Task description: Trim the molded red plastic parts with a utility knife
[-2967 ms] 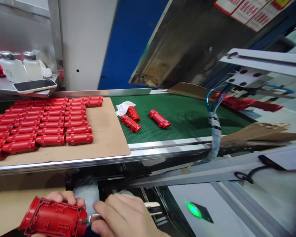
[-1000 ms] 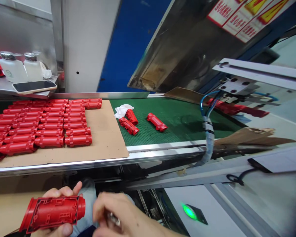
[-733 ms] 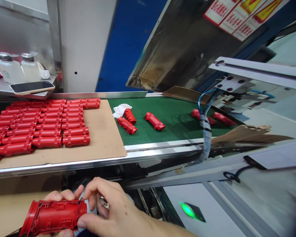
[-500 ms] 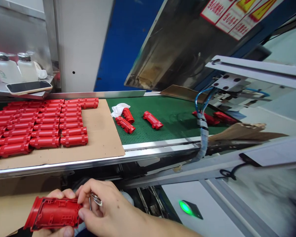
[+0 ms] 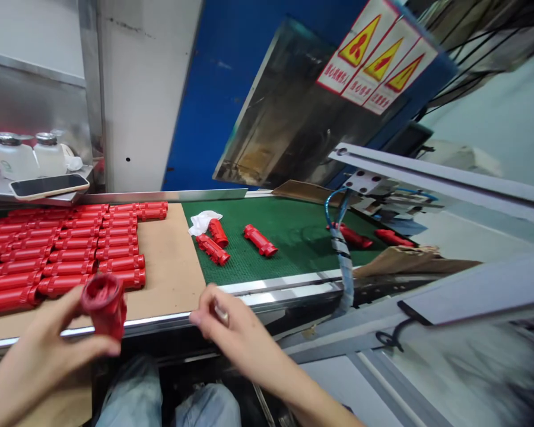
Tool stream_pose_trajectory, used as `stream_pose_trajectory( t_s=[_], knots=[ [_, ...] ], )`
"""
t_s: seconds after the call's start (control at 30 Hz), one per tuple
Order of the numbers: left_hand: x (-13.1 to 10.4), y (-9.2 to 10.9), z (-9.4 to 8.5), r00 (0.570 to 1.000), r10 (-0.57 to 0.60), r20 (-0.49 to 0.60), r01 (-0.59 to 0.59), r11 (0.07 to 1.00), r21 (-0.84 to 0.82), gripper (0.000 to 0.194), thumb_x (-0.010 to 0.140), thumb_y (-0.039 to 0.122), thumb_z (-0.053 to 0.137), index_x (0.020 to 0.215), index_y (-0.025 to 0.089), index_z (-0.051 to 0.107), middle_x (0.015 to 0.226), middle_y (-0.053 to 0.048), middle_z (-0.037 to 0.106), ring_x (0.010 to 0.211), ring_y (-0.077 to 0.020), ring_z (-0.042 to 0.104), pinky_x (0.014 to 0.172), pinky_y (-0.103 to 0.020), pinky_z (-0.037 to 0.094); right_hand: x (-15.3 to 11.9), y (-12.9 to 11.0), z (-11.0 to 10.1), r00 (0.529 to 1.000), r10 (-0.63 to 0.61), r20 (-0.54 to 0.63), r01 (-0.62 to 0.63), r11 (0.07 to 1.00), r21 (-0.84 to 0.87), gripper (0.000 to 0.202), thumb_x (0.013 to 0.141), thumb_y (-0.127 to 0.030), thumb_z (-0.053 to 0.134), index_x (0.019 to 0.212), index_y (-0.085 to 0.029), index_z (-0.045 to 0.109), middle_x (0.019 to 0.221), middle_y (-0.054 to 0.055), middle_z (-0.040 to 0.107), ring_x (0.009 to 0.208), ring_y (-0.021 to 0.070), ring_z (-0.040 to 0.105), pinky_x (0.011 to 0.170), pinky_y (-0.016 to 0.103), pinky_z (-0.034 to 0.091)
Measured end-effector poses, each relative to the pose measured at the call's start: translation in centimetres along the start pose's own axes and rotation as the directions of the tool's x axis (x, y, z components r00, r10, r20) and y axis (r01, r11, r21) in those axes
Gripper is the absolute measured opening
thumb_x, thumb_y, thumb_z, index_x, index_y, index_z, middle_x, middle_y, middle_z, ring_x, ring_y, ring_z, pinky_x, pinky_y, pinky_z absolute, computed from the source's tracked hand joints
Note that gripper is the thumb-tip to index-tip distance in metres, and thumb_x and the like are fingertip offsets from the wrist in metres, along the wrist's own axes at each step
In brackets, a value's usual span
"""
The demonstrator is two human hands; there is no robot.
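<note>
So the left hand (image 5: 48,350) is clamped on a red plastic housing (image 5: 103,303), thumb and fingers pinching it with its open end facing the camera, right at the near metal edge of the conveyor (image 5: 289,283). The right hand (image 5: 225,323) sits just beside that same edge with its fingers curled in around something small and shiny (image 5: 220,313); it's too blurry to tell what it is.

Just past the held housing there's a cardboard sheet (image 5: 169,267) with neat rows of finished red parts (image 5: 66,249) lying on their sides. Further right on the green belt (image 5: 293,237) are three loose red pieces (image 5: 231,240) next to a white cloth (image 5: 202,220), and two more red ones (image 5: 369,237) near the blue hoses (image 5: 340,249). Back left, a shelf holds a phone (image 5: 48,185) and two white bottles (image 5: 26,157).
</note>
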State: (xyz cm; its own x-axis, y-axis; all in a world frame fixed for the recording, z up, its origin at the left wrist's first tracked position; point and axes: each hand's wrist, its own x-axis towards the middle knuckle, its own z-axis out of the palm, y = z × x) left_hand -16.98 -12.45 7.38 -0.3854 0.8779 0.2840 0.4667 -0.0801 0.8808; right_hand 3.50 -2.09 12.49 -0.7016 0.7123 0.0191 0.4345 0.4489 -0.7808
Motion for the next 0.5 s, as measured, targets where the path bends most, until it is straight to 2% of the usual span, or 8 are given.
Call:
stream_pose_trajectory(
  t_s=[0.03, 0.1, 0.17, 0.23, 0.3, 0.37, 0.5],
  knots=[
    [2.5, 0.0, -0.4, 0.999, 0.047, 0.02, -0.048, 0.997, 0.059, 0.034, 0.056, 0.052, 0.066, 0.08, 0.028, 0.062, 0.071, 0.001, 0.068, 0.064, -0.0245, 0.063, 0.061, -0.034, 0.052, 0.5, 0.5, -1.0, 0.997, -0.011, -0.08, 0.008, 0.999, -0.036, 0.004, 0.078, -0.021, 0.047, 0.075, -0.018, 0.045, 0.063, -0.005, 0.047, 0.058, 0.0081, 0.045, 0.055, 0.019, 0.037],
    [7.8, 0.0, -0.4, 0.985, 0.152, 0.078, -0.164, 0.969, 0.186, 0.039, 0.06, 0.045, 0.063, 0.093, 0.022, 0.06, 0.09, -0.005, 0.065, 0.083, -0.028, 0.059, 0.078, -0.04, 0.046, 1.6, 1.7, -3.0, 0.977, -0.008, -0.214, -0.019, 0.992, -0.124, 0.01, 0.078, -0.021, 0.046, 0.088, -0.018, 0.046, 0.069, -0.003, 0.05, 0.058, 0.009, 0.047, 0.057, 0.02, 0.04],
    [12.6, -0.2, 0.6, 0.958, 0.225, 0.178, -0.272, 0.909, 0.316, 0.037, 0.067, 0.034, 0.06, 0.099, 0.017, 0.056, 0.105, -0.009, 0.056, 0.09, -0.0269, 0.054, 0.083, -0.044, 0.041, 2.7, 3.0, -4.6, 0.949, 0.012, -0.316, -0.086, 0.972, -0.219, 0.012, 0.079, -0.024, 0.046, 0.089, -0.017, 0.049, 0.072, -0.001, 0.052, 0.058, 0.0104, 0.048, 0.058, 0.023, 0.04],
    [16.3, -0.7, 2.2, 0.925, 0.234, 0.3, -0.348, 0.838, 0.421, 0.028, 0.072, 0.025, 0.059, 0.098, 0.016, 0.055, 0.098, -0.007, 0.055, 0.088, -0.0233, 0.052, 0.079, -0.044, 0.041, 3.7, 4.5, -5.6, 0.924, 0.033, -0.382, -0.156, 0.943, -0.295, 0.014, 0.079, -0.025, 0.048, 0.086, -0.015, 0.054, 0.076, 0.002, 0.053, 0.062, 0.0127, 0.05, 0.063, 0.026, 0.04],
    [18.7, -1.7, 3.7, 0.901, 0.215, 0.376, -0.39, 0.78, 0.489, 0.02, 0.076, 0.025, 0.057, 0.094, 0.016, 0.055, 0.094, -0.005, 0.054, 0.088, -0.0221, 0.052, 0.078, -0.043, 0.041, 4.5, 5.8, -6.1, 0.911, 0.059, -0.409, -0.222, 0.905, -0.363, 0.018, 0.077, -0.027, 0.053, 0.088, -0.013, 0.058, 0.082, 0.006, 0.053, 0.069, 0.0157, 0.052, 0.067, 0.029, 0.04],
    [20.1, -2.8, 4.9, 0.897, 0.185, 0.402, -0.394, 0.749, 0.534, 0.021, 0.077, 0.027, 0.057, 0.094, 0.015, 0.054, 0.096, -0.005, 0.054, 0.091, -0.0227, 0.051, 0.08, -0.044, 0.041, 5.0, 7.0, -6.1, 0.911, 0.087, -0.403, -0.268, 0.867, -0.42, 0.027, 0.073, -0.031, 0.059, 0.092, -0.012, 0.06, 0.087, 0.009, 0.053, 0.073, 0.018, 0.054, 0.07, 0.03, 0.04],
    [21.0, -4.2, 6.0, 0.933, 0.098, 0.346, -0.296, 0.758, 0.582, 0.02, 0.076, 0.024, 0.058, 0.093, 0.014, 0.054, 0.104, -0.007, 0.052, 0.1, -0.0262, 0.047, 0.084, -0.049, 0.037, 5.6, 8.3, -5.5, 0.929, 0.114, -0.351, -0.287, 0.821, -0.494, 0.028, 0.07, -0.036, 0.063, 0.086, -0.013, 0.063, 0.083, 0.008, 0.052, 0.067, 0.0197, 0.057, 0.066, 0.032, 0.041]
  ],
)
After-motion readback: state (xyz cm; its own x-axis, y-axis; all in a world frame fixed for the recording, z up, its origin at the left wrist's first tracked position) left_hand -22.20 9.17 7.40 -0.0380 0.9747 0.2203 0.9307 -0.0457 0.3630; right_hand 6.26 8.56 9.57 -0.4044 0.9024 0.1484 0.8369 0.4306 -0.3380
